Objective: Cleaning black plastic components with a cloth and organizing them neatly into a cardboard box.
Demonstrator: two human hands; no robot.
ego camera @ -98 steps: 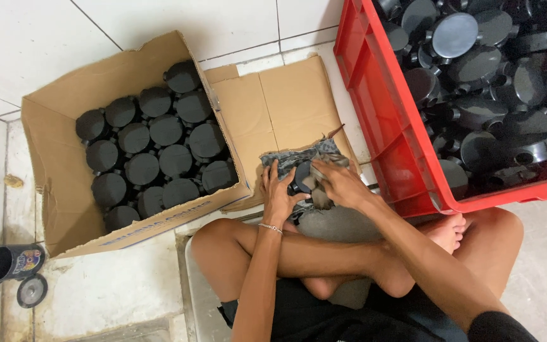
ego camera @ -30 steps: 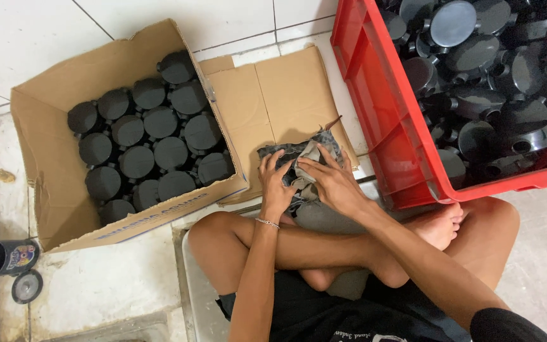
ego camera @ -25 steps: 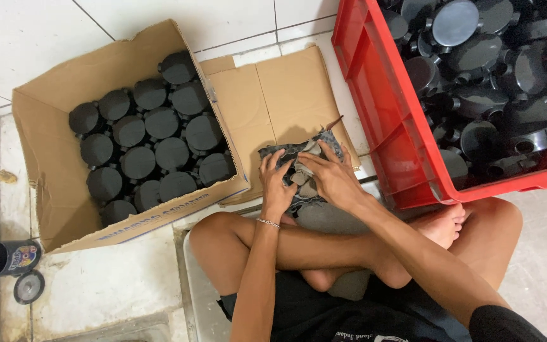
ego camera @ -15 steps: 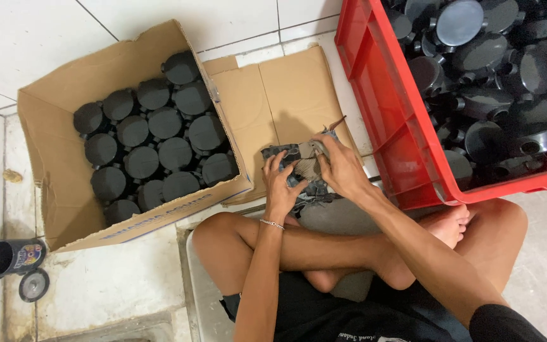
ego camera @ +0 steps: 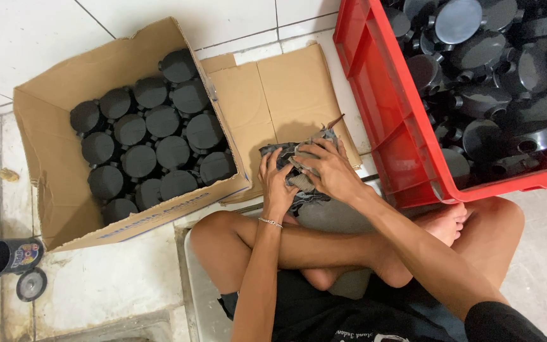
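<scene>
**Both hands wrapped in a grey rag, between box and crate**

Seated cross-legged on pale tiles, a person grips a crumpled grey rag (ego camera: 299, 166) with left hand (ego camera: 276, 180) and right hand (ego camera: 325, 170), over a flattened cardboard sheet (ego camera: 286, 88). A cardboard box (ego camera: 45, 171) of round black caps (ego camera: 153, 136) sits left; a red plastic crate (ego camera: 387, 120) of black fittings (ego camera: 501, 76) crowds the right.

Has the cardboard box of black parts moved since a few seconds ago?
No. The cardboard box keeps its place against the flat cardboard sheet and red crate; only the camera shifted slightly.
</scene>
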